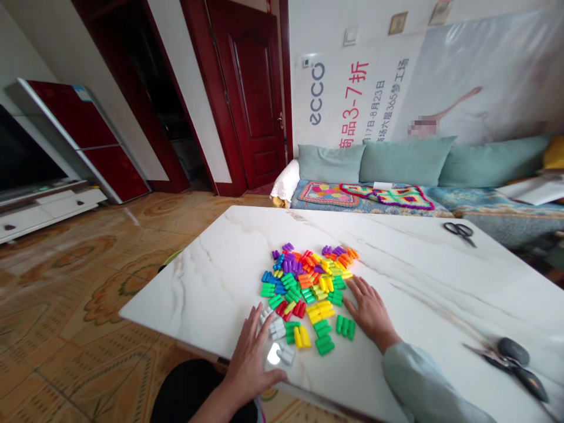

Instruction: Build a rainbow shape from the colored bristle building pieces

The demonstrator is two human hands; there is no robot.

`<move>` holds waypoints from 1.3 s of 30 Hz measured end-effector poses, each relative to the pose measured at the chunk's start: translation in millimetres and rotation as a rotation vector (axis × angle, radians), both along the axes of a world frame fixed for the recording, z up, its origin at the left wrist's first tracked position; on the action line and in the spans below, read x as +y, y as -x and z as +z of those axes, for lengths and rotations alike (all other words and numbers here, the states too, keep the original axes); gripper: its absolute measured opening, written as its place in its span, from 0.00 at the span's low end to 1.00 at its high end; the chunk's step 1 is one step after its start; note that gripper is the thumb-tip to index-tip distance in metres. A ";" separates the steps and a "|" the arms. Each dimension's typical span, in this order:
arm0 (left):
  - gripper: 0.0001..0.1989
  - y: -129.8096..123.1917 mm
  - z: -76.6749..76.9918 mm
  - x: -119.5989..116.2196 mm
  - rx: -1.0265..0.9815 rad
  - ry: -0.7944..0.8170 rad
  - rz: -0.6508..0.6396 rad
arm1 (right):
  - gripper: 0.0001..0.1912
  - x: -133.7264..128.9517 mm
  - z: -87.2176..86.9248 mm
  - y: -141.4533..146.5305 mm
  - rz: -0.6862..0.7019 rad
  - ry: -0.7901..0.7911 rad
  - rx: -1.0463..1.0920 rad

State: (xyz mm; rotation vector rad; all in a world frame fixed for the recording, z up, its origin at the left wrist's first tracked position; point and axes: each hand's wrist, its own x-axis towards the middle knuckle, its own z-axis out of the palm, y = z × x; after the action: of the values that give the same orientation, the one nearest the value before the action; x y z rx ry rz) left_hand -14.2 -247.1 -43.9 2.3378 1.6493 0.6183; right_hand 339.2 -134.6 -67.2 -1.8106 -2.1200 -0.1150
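A spread of small plastic toy blocks (pixel 303 280), each like short rods joined side by side, lies on the white marbled table (pixel 211 264). Their colours are green, yellow, red, orange, purple, blue and white. My left hand (pixel 249 358) is at the near left of the spread, fingers apart, beside the white blocks (pixel 277 328). On the right side, my right hand (pixel 368 305) rests with spread fingers near a green block (pixel 345 327) and some yellow ones. Neither hand grips a block.
Black-handled scissors (pixel 460 231) lie at the table's far right. Pliers (pixel 506 364) and a dark rounded object (pixel 513 351) are at the near right. Beyond the table stands a sofa (pixel 396 161) with green cushions. A black stool-like shape (pixel 189 390) shows below the near edge.
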 end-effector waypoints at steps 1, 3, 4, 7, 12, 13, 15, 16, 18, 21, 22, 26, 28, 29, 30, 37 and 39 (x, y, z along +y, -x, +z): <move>0.57 -12.3 -1.0 -1.1 0.027 -0.024 0.018 | 0.29 0.3 -0.6 -0.3 0.005 -0.001 0.005; 0.57 -33.6 -0.3 2.7 0.068 -0.087 0.036 | 0.29 1.2 -2.2 -1.4 0.014 -0.005 0.014; 0.56 -41.3 0.9 5.7 0.086 -0.119 0.021 | 0.29 1.7 -3.1 -2.0 0.016 -0.007 0.016; 0.47 -51.1 4.1 12.7 0.119 -0.195 -0.072 | 0.29 3.0 -5.6 -3.9 0.025 -0.014 0.013; 0.35 -50.4 8.1 14.1 0.095 -0.204 -0.146 | 0.28 3.4 -6.3 -4.6 0.036 -0.047 0.016; 0.32 -51.2 9.3 14.8 0.086 -0.193 -0.159 | 0.28 3.2 -6.0 -4.4 0.036 -0.050 0.014; 0.29 -54.2 11.5 17.2 0.073 -0.173 -0.178 | 0.28 2.7 -5.6 -4.1 0.032 -0.051 0.007; 0.28 -56.0 12.3 18.7 0.072 -0.166 -0.185 | 0.28 2.6 -5.5 -4.1 0.030 -0.050 0.003; 0.28 -59.3 12.6 21.8 0.091 -0.158 -0.200 | 0.29 2.7 -6.0 -4.4 0.030 -0.048 -0.005; 0.28 -62.3 10.7 24.2 0.154 -0.169 -0.238 | 0.29 3.6 -7.8 -5.5 0.035 -0.049 -0.014; 0.27 -62.8 9.7 24.4 0.173 -0.177 -0.251 | 0.29 3.9 -8.4 -5.8 0.037 -0.051 -0.015; 0.23 -65.0 8.0 24.2 0.176 -0.182 -0.282 | 0.29 4.4 -8.6 -6.4 0.037 -0.045 -0.008; 0.20 -66.9 8.9 24.5 0.145 -0.175 -0.286 | 0.29 3.9 -7.7 -6.1 0.035 -0.033 -0.006; 0.19 -68.0 9.6 24.8 0.128 -0.175 -0.288 | 0.29 3.6 -7.3 -5.9 0.033 -0.027 -0.006; 0.19 -69.0 10.2 25.1 0.114 -0.176 -0.290 | 0.29 3.3 -6.9 -5.8 0.033 -0.022 -0.006; 0.14 -73.5 2.9 28.0 0.077 -0.186 -0.264 | 0.29 3.3 -7.3 -6.5 0.035 -0.008 -0.005; 0.14 -76.2 -0.2 32.8 0.068 -0.222 -0.223 | 0.29 3.2 -7.2 -6.7 0.039 -0.012 0.003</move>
State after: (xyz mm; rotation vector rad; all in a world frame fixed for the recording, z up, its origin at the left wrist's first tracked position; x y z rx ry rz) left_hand 61.9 -214.3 -44.1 2.6799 1.3787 0.7132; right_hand 345.9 -131.3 -74.4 -1.7603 -2.1468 -0.1142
